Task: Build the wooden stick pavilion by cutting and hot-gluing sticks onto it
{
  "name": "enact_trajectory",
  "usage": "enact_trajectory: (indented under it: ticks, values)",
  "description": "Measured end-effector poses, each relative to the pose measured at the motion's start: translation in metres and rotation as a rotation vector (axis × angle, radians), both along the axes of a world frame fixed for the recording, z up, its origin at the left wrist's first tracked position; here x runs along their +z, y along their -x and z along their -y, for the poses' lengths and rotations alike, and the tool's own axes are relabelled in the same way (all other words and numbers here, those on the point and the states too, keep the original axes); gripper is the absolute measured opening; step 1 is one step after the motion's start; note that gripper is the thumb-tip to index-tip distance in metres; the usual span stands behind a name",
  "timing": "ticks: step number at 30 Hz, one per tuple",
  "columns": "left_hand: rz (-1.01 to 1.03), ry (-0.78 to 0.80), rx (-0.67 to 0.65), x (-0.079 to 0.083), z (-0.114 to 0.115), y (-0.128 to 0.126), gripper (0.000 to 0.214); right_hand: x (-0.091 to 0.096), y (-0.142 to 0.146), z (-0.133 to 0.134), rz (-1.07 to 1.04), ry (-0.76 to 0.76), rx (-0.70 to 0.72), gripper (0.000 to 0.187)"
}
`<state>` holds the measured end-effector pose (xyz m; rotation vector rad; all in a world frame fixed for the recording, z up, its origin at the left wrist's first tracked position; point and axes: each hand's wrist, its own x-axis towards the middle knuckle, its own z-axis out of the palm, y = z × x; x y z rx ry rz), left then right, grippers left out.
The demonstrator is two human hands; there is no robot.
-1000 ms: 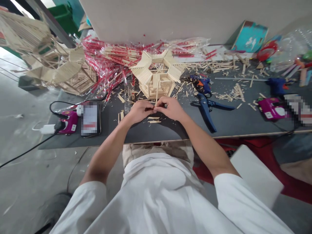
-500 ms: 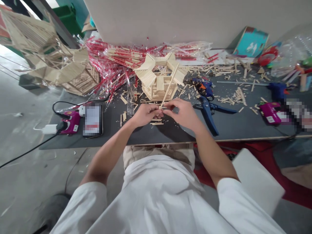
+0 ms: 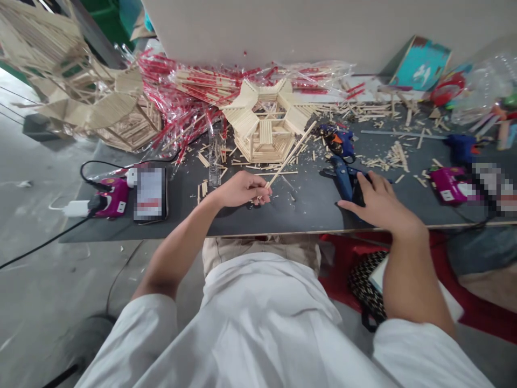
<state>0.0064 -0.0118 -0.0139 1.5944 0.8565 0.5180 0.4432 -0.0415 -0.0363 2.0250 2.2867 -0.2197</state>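
Pinched in my left hand (image 3: 245,188) is a thin wooden stick (image 3: 291,155) that slants up and to the right. Behind it stands a small model (image 3: 264,143) built of pale sticks, with slatted roof panels around an opening. My right hand (image 3: 379,200) is over the blue hand cutter (image 3: 343,178), fingers apart and thumb to the left of the handles. It partly hides the handles, and I cannot tell whether it touches them. Short stick pieces (image 3: 202,188) lie left of my left hand.
A phone (image 3: 150,193) and a purple power adapter (image 3: 113,196) lie at left, beside a larger stick model (image 3: 117,121). Red-ended sticks in plastic (image 3: 173,102) are piled at the back. Glue guns (image 3: 343,143) and wood scraps (image 3: 398,156) lie to the right.
My right hand has let go of the stick and moved right, over the cutter. The left hand keeps the stick, which now leans further right.
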Motion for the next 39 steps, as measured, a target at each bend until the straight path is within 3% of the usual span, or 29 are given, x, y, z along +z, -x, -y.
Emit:
enact_trajectory:
  ticks: [2,7,13,17,20,24,32,39]
  values:
    - [-0.022,-0.007,-0.017,0.0,0.0,0.0,0.031,-0.005,-0.005,-0.001,-0.008,-0.04,0.022,0.116]
    - [-0.039,0.027,-0.025,-0.001,-0.001,0.0,0.036,-0.01,-0.009,-0.004,-0.027,-0.062,-0.011,0.136]
    - [-0.005,0.147,-0.03,-0.001,-0.001,0.002,0.04,-0.002,0.002,-0.003,0.047,-0.14,-0.028,0.09]
    - [0.01,0.21,-0.056,-0.004,-0.002,0.002,0.041,0.011,0.009,-0.002,0.061,-0.137,0.012,0.072]
    - [0.019,0.25,-0.071,-0.009,-0.003,0.003,0.04,0.022,0.013,0.0,-0.094,-0.017,-0.021,0.053]
    - [0.048,0.285,-0.084,-0.009,-0.004,0.004,0.042,0.035,0.029,0.011,-0.507,0.268,-0.006,0.024]
    - [0.045,0.35,-0.094,-0.005,-0.001,0.002,0.046,0.059,0.081,0.038,-0.536,0.431,0.184,0.039]
    - [0.026,0.317,-0.056,0.0,0.001,0.001,0.045,0.062,0.121,0.034,-0.562,0.388,0.203,0.029]
